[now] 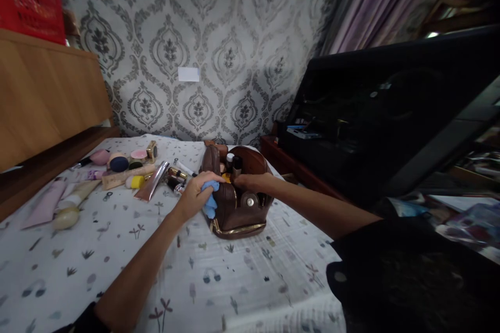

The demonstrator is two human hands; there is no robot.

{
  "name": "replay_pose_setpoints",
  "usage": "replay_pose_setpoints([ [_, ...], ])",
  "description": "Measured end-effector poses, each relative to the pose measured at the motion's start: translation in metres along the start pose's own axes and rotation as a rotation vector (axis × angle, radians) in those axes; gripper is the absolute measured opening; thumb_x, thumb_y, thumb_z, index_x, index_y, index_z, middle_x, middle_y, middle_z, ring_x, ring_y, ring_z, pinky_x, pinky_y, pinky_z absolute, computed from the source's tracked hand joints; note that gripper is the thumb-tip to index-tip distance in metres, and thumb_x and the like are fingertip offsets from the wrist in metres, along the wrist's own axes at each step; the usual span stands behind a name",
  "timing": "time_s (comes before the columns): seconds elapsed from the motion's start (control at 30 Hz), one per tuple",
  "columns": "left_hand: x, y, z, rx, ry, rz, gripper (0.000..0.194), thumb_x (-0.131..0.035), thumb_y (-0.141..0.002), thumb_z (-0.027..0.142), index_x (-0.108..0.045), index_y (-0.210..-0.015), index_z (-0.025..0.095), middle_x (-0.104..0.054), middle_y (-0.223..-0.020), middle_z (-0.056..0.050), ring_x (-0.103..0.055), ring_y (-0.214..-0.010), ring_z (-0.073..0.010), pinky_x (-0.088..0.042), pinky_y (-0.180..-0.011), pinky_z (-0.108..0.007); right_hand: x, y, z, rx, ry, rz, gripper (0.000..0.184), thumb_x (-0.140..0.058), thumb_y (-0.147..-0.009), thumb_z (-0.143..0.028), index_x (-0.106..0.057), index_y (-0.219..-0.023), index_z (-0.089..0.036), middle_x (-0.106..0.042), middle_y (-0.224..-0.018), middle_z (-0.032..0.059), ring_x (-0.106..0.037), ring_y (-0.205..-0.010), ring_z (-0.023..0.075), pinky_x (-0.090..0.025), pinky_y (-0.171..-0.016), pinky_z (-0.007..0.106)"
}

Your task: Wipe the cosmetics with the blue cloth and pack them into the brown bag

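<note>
A brown leather bag [242, 218] stands unzipped on the printed cloth, its flap tipped back. Several small bottles, one a dark bottle [236, 164] and one with a white cap [230, 157], show inside it. My left hand [195, 195] is closed round a blue cloth [211, 200] at the bag's left rim, its fingertips at the opening. Over the right rim reaches my right hand [252, 182], its fingers down inside the bag and hidden from sight. Whether they hold anything cannot be seen.
Left of the bag lie several cosmetics: a metallic pink tube [153, 182], a yellow-capped bottle [135, 182], a pink tube [45, 205] and a pink sponge [100, 157]. A wooden cabinet [47, 99] bounds the left. At right stands a large black screen [390, 114].
</note>
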State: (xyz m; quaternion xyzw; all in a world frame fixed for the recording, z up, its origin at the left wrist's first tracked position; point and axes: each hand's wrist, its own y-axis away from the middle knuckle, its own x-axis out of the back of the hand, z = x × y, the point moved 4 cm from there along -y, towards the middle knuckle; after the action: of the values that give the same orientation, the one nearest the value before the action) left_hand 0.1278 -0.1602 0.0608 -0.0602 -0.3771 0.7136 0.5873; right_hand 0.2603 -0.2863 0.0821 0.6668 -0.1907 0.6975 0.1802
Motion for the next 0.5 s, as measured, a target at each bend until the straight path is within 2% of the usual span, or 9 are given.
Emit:
replay_pose_setpoints([
  [0.1, 0.000, 0.001, 0.000, 0.004, 0.014, 0.012, 0.032, -0.045, -0.078, 0.016, -0.072, -0.095, 0.018, -0.069, -0.096, -0.005, -0.063, -0.097, -0.0198, -0.045, -0.093, -0.032, 0.013, 0.001, -0.007, -0.021, -0.004, -0.099, 0.017, -0.065, -0.092, -0.027, -0.068, -0.104, -0.015, -0.070, -0.101, 0.0067, -0.068, -0.087, 0.0183, -0.057, -0.078, 0.033],
  [0.17, 0.000, 0.002, 0.000, 0.024, 0.036, 0.032, 0.033, -0.045, -0.077, 0.016, -0.072, -0.096, 0.018, -0.071, -0.099, -0.005, -0.063, -0.100, -0.0198, -0.045, -0.094, -0.032, 0.027, 0.003, -0.014, -0.038, 0.004, -0.114, 0.010, -0.066, -0.087, -0.017, -0.072, -0.094, -0.014, -0.073, -0.092, 0.0085, -0.071, -0.085, 0.0212, -0.055, -0.077, 0.030],
  [0.2, 0.000, 0.002, -0.001, 0.040, 0.054, 0.042, 0.033, -0.045, -0.078, 0.016, -0.072, -0.096, 0.018, -0.071, -0.101, -0.005, -0.063, -0.101, -0.0200, -0.045, -0.095, -0.032, 0.035, 0.005, -0.018, -0.049, 0.017, -0.096, 0.013, -0.061, -0.088, -0.014, -0.072, -0.097, -0.014, -0.074, -0.095, 0.0105, -0.071, -0.090, 0.0231, -0.054, -0.079, 0.030],
  [0.23, 0.000, 0.003, -0.001, 0.055, 0.077, 0.053, 0.032, -0.046, -0.078, 0.017, -0.072, -0.097, 0.018, -0.072, -0.103, -0.005, -0.064, -0.102, -0.0204, -0.046, -0.095, -0.031, 0.042, 0.009, -0.023, -0.064, 0.011, -0.042, 0.020, -0.055, -0.091, -0.013, -0.070, -0.104, -0.014, -0.074, -0.100, 0.0123, -0.070, -0.096, 0.0244, -0.053, -0.083, 0.031],
  [0.3, 0.002, 0.004, 0.001, 0.084, 0.129, 0.091, 0.030, -0.047, -0.079, 0.019, -0.072, -0.096, 0.017, -0.074, -0.104, -0.006, -0.064, -0.102, -0.0212, -0.047, -0.094, -0.031, 0.054, 0.022, -0.036, -0.085, -0.071, 0.148, 0.036, -0.037, -0.099, -0.014, -0.058, -0.128, -0.015, -0.072, -0.111, 0.0126, -0.068, -0.106, 0.0220, -0.051, -0.090, 0.032],
  [0.37, 0.006, 0.006, 0.002, 0.121, 0.163, 0.153, 0.029, -0.049, -0.078, 0.020, -0.072, -0.095, 0.016, -0.075, -0.099, -0.006, -0.065, -0.094, -0.0209, -0.049, -0.087, -0.030, 0.059, 0.043, -0.052, -0.057, -0.441, 0.473, 0.037, -0.033, -0.101, -0.019, -0.049, -0.135, -0.017, -0.074, -0.100, 0.0080, -0.070, -0.094, 0.0182, -0.053, -0.086, 0.030],
  [0.4, 0.009, 0.008, 0.003, 0.140, 0.169, 0.187, 0.029, -0.049, -0.078, 0.021, -0.072, -0.094, 0.016, -0.075, -0.096, -0.006, -0.065, -0.089, -0.0202, -0.049, -0.083, -0.030, 0.055, 0.055, -0.062, 0.010, -0.618, 0.557, 0.036, -0.035, -0.102, -0.024, -0.047, -0.135, -0.020, -0.074, -0.097, 0.0060, -0.070, -0.089, 0.0178, -0.055, -0.083, 0.030],
  [0.5, 0.021, 0.018, 0.009, 0.172, 0.192, 0.243, 0.027, -0.050, -0.076, 0.022, -0.071, -0.091, 0.016, -0.074, -0.091, -0.005, -0.064, -0.083, -0.0191, -0.050, -0.077, -0.029, 0.032, 0.085, -0.097, 0.167, -0.980, 0.647, 0.037, -0.038, -0.103, -0.036, -0.043, -0.138, -0.025, -0.074, -0.097, 0.0051, -0.068, -0.082, 0.0178, -0.057, -0.078, 0.033],
])
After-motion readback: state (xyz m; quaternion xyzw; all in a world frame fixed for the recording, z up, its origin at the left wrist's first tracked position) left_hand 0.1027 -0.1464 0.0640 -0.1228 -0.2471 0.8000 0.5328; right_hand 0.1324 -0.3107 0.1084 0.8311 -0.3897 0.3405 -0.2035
